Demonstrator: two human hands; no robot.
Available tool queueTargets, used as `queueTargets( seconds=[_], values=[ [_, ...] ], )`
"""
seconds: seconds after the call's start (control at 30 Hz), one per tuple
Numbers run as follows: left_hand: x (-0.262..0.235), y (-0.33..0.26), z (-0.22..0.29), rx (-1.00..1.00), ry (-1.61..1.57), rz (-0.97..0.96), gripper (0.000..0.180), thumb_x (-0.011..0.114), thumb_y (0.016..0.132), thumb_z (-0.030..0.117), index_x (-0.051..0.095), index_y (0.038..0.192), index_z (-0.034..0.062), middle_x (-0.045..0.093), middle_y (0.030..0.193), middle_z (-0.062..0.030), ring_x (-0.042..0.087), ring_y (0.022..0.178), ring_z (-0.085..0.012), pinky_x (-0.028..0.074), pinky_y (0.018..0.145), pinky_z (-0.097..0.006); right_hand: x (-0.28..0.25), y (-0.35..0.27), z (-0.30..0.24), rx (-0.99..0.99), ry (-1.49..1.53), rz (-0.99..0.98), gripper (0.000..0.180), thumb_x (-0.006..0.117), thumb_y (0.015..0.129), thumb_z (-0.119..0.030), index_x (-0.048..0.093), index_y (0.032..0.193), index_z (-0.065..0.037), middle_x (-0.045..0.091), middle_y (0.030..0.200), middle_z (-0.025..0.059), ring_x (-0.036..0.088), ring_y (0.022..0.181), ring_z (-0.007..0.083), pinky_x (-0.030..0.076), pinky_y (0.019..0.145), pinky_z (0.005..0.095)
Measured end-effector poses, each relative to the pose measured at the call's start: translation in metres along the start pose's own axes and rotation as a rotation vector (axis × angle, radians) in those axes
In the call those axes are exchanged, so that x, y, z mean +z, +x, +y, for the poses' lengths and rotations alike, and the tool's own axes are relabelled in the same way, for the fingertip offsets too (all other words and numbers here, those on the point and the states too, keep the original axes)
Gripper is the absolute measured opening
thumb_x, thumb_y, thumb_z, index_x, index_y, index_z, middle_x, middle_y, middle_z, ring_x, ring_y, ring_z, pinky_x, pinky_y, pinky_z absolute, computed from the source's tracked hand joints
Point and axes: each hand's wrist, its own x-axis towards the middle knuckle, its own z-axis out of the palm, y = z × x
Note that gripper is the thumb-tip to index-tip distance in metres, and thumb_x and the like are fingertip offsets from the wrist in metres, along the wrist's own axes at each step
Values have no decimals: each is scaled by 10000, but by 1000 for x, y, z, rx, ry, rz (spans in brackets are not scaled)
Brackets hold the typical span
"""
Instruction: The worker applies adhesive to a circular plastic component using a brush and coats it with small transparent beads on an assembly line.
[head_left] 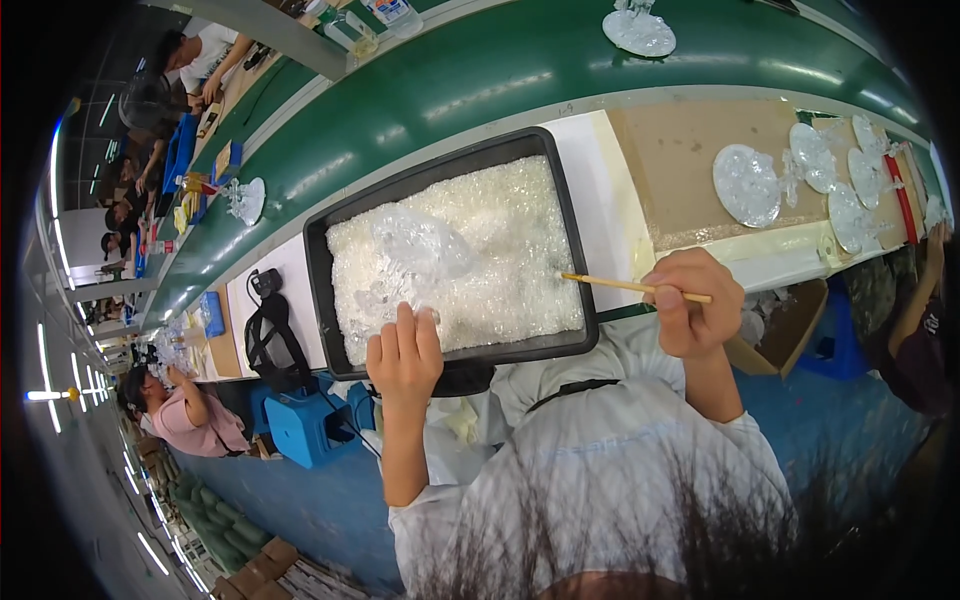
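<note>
A loose, pale grey-white cloth shirt (pixel 640 485) covers this person's body, soft and creased, with a faint bluish line of marking (pixel 625 441) across the front, too blurred for me to make out. The wide, short left sleeve (pixel 440 525) and matching right sleeve (pixel 752 445) leave the forearms (pixel 405 450), the left hand (pixel 405 350) and the right hand (pixel 700 302) bare. A thin, dark, curved band (pixel 578 388) crosses the pale cloth near the waist. Fine strands of dark hair (pixel 540 540) show before the shirt.
</note>
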Motion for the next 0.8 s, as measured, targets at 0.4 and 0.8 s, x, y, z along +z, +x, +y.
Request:
queueTargets(
  seconds=[0.4,0.8],
  values=[
    [-4,7,1,-8,8,-48,102,622,863,-25,638,931,50,702,938,-114,570,627,-202,370,528,-317,-6,-2,-2,-18,-7,-11,108,594,907,-63,618,848,24,647,661,113,606,563,204,491,506,294],
    [-2,9,-16,-19,-134,37,118,667,855,4,606,925,76,694,888,-103,576,605,-220,380,523,-342,-3,-1,1,-22,-15,-1,107,590,904,-68,622,855,21,640,649,106,605,569,198,493,514,290]
  ],
)
